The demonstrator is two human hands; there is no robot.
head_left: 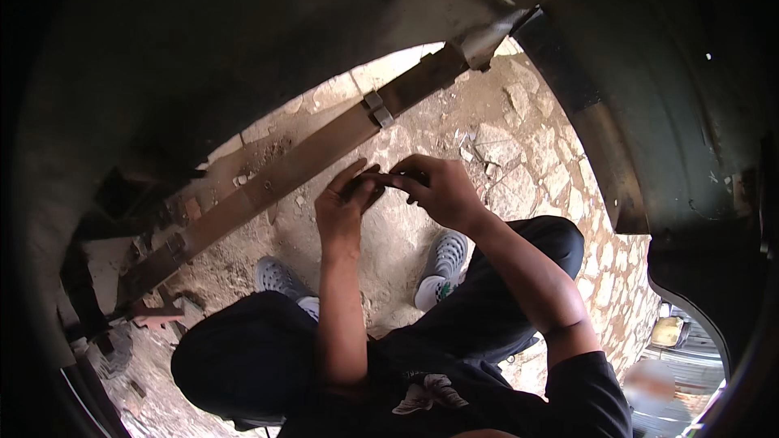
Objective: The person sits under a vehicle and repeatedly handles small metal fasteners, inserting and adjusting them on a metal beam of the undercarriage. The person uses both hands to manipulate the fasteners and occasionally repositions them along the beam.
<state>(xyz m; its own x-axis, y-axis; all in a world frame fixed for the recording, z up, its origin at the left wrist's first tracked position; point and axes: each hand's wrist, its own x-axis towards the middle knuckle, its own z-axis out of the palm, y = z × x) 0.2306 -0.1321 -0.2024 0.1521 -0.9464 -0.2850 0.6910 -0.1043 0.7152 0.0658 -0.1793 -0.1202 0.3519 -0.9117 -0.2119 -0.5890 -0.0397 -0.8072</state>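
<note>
My left hand [341,204] and my right hand [441,188] meet in front of me, below a long brown metal bar that looks like a leaf spring [280,174]. Both hands have curled fingers, and their fingertips come together around a small, thin, dark thing [380,179]. Its kind is too small and shaded to tell. The right thumb and forefinger pinch from the right, while the left fingers bend around from the left. Neither hand touches the bar, which slants up to the right with a metal clip [378,109] around it.
Dark curved metal panels [673,130] arch overhead and at the right. Stony ground [519,170] lies below, with my two grey clogs [445,255] on it. The bar's upper end meets a metal fitting [484,36]. At the lower right, corrugated sheet metal [686,349] shows.
</note>
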